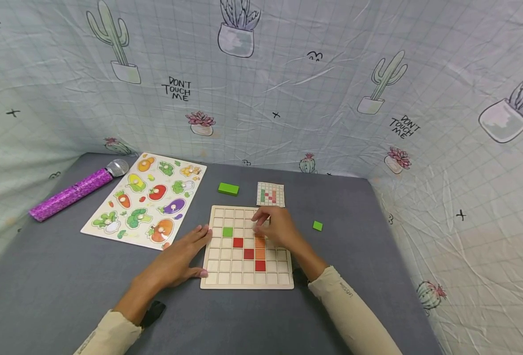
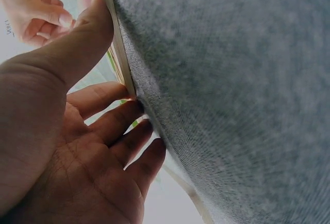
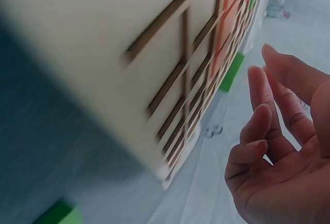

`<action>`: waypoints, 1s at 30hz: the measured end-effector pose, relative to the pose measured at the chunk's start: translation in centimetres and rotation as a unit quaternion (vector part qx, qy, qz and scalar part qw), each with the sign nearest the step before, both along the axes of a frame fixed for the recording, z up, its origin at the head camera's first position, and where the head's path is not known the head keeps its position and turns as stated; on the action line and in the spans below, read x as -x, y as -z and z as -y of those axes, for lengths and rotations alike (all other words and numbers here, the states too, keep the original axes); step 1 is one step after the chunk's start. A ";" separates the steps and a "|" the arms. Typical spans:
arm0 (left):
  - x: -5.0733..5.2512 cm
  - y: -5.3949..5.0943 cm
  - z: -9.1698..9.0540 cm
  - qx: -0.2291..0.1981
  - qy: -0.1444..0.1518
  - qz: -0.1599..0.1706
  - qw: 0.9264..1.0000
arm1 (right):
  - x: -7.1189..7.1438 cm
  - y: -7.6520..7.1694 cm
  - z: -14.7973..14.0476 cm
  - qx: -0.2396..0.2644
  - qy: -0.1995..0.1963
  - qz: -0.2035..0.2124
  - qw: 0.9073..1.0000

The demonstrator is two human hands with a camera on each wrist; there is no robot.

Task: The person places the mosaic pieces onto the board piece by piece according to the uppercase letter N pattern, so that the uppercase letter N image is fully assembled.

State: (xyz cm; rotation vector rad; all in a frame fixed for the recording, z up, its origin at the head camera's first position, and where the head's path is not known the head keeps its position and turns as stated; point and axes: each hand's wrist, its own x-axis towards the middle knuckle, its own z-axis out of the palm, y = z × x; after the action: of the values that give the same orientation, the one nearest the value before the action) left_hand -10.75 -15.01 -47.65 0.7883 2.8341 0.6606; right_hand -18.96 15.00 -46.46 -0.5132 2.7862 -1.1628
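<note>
The wooden grid board (image 1: 230, 279) holds a green square (image 1: 227, 231), three red squares (image 1: 249, 254) in a diagonal, and a column of orange squares (image 1: 260, 254). My left hand (image 1: 174, 261) rests at the board's left edge, thumb and fingertips touching it; the left wrist view shows this hand (image 2: 77, 131) with its fingers extended. Over the upper part of the board, just above the orange column, is my right hand (image 1: 279, 228). In the right wrist view the right hand (image 3: 289, 136) has loosely bent fingers, with nothing visible between them.
A small pattern card (image 1: 270, 194) lies behind the board, with a green block (image 1: 228, 189) to its left. One green tile (image 1: 317, 226) lies to the board's right. Farther left are a fruit-and-vegetable puzzle board (image 1: 146, 202) and a purple glitter microphone (image 1: 75, 195).
</note>
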 end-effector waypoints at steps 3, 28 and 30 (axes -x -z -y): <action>0.0 0.0 0.0 0.002 0.000 -0.003 1.000 | 0.0 0.1 -1.3 0.000 0.009 0.002 1.000; 0.1 0.1 0.2 -0.002 0.008 0.000 1.000 | -0.2 0.7 -10.7 -0.037 0.089 -0.051 0.994; 0.1 0.1 0.2 -0.001 0.009 0.000 1.000 | 0.0 0.9 -11.3 -0.043 0.099 -0.056 0.993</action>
State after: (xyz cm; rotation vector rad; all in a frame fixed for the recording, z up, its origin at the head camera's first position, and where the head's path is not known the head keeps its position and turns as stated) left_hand -10.81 -15.18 -47.79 0.8123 2.8240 0.6623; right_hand -18.93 26.28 -47.31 -0.3093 3.0262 -1.0734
